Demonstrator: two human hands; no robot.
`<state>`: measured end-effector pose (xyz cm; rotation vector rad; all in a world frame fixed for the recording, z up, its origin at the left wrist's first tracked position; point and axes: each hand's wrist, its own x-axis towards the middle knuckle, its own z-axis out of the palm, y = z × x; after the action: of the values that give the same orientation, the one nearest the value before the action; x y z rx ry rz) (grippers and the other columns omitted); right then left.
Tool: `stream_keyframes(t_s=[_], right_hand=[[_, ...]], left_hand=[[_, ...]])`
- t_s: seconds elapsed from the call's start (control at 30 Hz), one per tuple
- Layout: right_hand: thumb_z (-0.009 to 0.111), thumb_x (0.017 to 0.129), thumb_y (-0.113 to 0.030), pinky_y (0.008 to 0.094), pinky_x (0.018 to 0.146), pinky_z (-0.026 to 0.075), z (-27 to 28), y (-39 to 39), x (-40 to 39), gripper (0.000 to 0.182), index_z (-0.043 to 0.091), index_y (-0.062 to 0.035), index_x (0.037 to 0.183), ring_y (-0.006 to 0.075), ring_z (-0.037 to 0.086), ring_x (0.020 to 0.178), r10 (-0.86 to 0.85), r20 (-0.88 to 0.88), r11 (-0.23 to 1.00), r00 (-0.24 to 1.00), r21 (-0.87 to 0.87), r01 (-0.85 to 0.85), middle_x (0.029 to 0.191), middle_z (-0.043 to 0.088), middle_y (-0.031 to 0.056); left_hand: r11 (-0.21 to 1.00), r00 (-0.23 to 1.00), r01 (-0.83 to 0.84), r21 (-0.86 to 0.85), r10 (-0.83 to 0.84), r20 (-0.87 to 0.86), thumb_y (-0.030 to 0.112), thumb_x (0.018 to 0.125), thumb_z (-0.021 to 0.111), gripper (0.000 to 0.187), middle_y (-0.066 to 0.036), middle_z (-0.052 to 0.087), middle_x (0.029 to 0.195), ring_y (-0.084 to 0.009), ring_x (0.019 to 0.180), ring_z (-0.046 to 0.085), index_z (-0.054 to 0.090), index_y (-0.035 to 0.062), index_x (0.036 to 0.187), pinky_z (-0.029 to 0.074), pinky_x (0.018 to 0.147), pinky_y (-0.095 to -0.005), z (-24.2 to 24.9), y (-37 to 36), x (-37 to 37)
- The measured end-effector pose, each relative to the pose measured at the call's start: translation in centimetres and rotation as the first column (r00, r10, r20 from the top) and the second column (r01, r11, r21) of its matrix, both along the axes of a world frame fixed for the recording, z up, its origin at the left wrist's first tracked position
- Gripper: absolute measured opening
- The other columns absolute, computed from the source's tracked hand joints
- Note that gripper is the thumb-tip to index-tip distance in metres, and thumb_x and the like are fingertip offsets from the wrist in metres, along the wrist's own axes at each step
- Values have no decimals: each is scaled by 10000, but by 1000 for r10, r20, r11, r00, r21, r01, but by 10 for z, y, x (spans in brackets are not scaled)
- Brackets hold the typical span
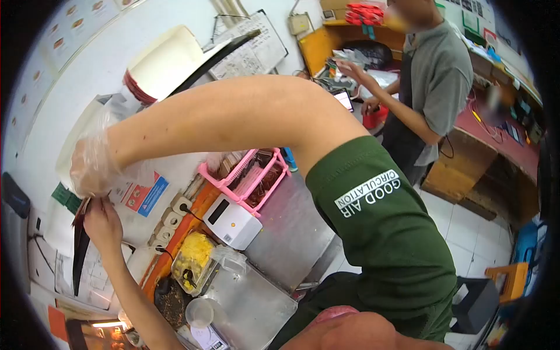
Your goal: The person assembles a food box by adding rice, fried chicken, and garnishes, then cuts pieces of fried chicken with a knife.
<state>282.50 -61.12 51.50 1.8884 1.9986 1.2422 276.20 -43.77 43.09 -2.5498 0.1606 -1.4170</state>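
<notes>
High against the left wall, my right hand (87,166) wears a loose clear plastic glove (108,137). Its fingers are curled, and the glove and wrist hide what they grip. Just below it, my bare left hand (105,224) pinches the edge of a thin stack of reddish-brown cardboard (81,213). A green clip-like piece (67,198) shows beside that stack. Above my right forearm, white paper food trays (166,64) with red outer sides are nested on a dark-edged shelf (216,58).
Below are a pink basket (256,181) with packets, a white printer-like device (232,221), a tub of yellow shreds (195,262), a clear cup (199,313) and a small scale (209,338) by a steel counter (251,303). A co-worker (429,87) stands at right.
</notes>
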Motion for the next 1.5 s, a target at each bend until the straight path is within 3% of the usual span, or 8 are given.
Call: stream_keyframes(t_s=[0.5, 0.6, 0.77, 0.87, 1.0, 1.17, 1.27, 1.5], right_hand=[[635, 746, -177, 333, 629, 507, -8, 0, -11, 205, 656, -40, 897, 205, 634, 706, 52, -89, 987, 995, 157, -37, 800, 664, 101], [639, 753, -160, 317, 635, 502, 2, -9, -25, 203, 652, -26, 906, 184, 627, 714, 60, -155, 978, 986, 205, -27, 803, 661, 96], [647, 766, -131, 290, 644, 495, 31, -85, -62, 201, 644, -2, 920, 148, 615, 726, 181, -442, 921, 879, 390, 7, 806, 657, 86], [652, 774, -115, 274, 649, 490, 3, -134, -98, 201, 640, 13, 929, 127, 608, 733, 306, -655, 863, 691, 497, 90, 808, 654, 80], [658, 784, -92, 252, 657, 484, -90, -168, -120, 201, 634, 32, 941, 98, 599, 743, 452, -864, 804, 222, 503, 318, 811, 650, 72], [616, 839, -66, 230, 602, 443, -293, -186, -87, 153, 616, 29, 960, 84, 561, 701, 718, -640, 678, -275, 553, 485, 831, 633, 34], [602, 860, -76, 224, 590, 430, -320, -176, -112, 109, 619, 20, 908, 68, 542, 676, 744, -563, 651, -360, 487, 583, 793, 622, 23], [615, 862, -110, 217, 599, 433, -335, -221, -113, 118, 615, 6, 848, 61, 544, 659, 652, -577, 702, -493, 212, 680, 769, 625, 31]], left_hand=[[993, 989, -115, -6, 114, -91, 178, 876, 504, 237, -223, 613, 951, -410, 912, 563, 605, 7, 1007, 449, 781, -455, 1, 19, 1], [866, 971, -88, 493, -36, 237, 250, 892, 477, 354, -234, 556, 1133, -378, 991, 552, 535, 6, 1142, 433, 864, -431, -5, 29, 6], [952, 963, 167, -256, -213, -164, 246, 754, 634, 760, -180, 343, 1397, -306, 1260, 359, 287, 5, 1386, 259, 1041, -382, -7, 12, -20], [101, 393, 815, -570, -819, 417, 495, 772, 596, 944, -130, 172, 1491, -255, 1362, 198, 106, 61, 1452, 108, 1113, -401, -59, -4, -40], [-624, 225, 350, -699, -668, 709, 434, 627, 751, 977, -100, 368, 1372, -234, 1235, 392, 266, 42, 1380, 307, 1027, -381, -169, -58, -72], [-778, 371, 86, -622, -554, 745, 301, 656, 722, 828, -136, 509, 1241, -237, 1070, 563, 337, 10, 1329, 468, 916, -359, -319, -92, -68], [-860, 605, -52, -508, -431, 669, 281, 702, 642, 709, -129, 554, 1125, -250, 974, 600, 348, 17, 1291, 518, 836, -365, -395, -113, -69], [-860, 575, -124, -495, -469, 670, 377, 727, 600, 722, -223, 535, 1193, -345, 1032, 583, 393, -35, 1283, 497, 871, -457, -456, -151, -75]])
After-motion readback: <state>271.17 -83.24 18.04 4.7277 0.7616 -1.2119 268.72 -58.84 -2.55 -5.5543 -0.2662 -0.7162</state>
